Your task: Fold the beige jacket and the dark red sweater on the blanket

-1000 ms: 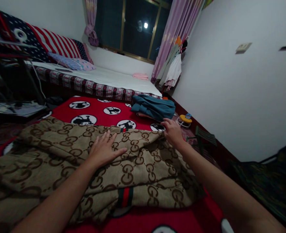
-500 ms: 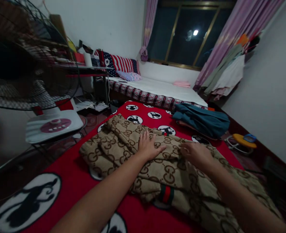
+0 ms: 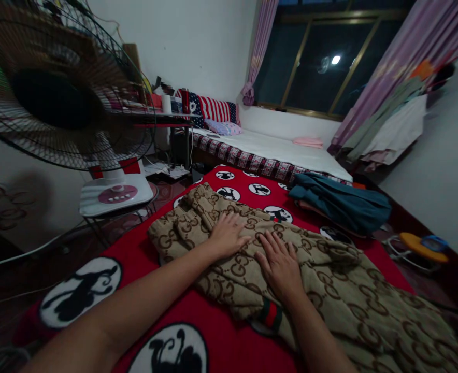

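Observation:
A tan garment (image 3: 330, 274) with brown letter patterns and a green-red stripe, which looks like a pair of trousers, lies spread across a red cloth (image 3: 229, 336) with white ovals and black figures. My left hand (image 3: 229, 235) rests flat on the garment toward its gathered end, fingers stretched. Beside it, to the right, my right hand (image 3: 279, 259) also lies palm down on the fabric with its fingers spread. Neither hand grips anything. Beyond the garment at the right sits a folded teal piece of clothing (image 3: 341, 202).
A standing fan (image 3: 58, 98) is close on the left, on a white base (image 3: 116, 194). Behind lies a bed (image 3: 268, 142) with a pillow (image 3: 224, 127). An orange stool (image 3: 421, 246) stands at the right, below hanging clothes (image 3: 398, 129).
My right hand has moved left and come down flat on the garment, closer to my left hand, which still lies there. The view has shifted slightly left.

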### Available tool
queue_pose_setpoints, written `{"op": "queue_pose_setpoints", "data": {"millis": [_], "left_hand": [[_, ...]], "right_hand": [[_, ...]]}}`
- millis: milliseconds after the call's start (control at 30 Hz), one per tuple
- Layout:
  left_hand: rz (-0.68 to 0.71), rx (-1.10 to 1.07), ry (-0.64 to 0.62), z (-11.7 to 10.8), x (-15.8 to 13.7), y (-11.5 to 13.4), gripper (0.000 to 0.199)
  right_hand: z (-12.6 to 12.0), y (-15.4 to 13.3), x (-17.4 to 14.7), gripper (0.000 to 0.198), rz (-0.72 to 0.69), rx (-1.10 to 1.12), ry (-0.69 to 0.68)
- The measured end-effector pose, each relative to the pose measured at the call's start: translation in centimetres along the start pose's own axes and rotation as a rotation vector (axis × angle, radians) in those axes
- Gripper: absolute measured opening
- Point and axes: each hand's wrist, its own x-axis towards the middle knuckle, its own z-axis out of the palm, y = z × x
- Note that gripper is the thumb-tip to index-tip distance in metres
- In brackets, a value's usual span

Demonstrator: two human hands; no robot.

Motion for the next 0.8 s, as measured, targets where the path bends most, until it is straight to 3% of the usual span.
{"op": "queue_pose_setpoints", "data": {"millis": [167, 433, 567, 800], "left_hand": [[-0.195, 0.112, 0.114, 0.0, -1.7, -4.4, 0.062], [-0.225, 0.218, 0.155, -0.5, -1.8, -4.6, 0.064], [-0.226, 0.312, 0.186, -1.8, -3.3, -6.6, 0.064], [-0.233, 0.086, 0.046, -2.5, -3.5, -10.1, 0.056]], "right_hand": [[-0.5, -0.4, -0.2, 0.048, 0.004, 0.013, 0.008], [-0.3, 0.0, -0.5, 0.047, -0.010, 0.018, 0.000], [-0.2, -0.1, -0.5, 0.047, -0.012, 0.015, 0.025], [-0.2, -0.3, -0.5, 0.046, -0.015, 0.017, 0.040]]}}
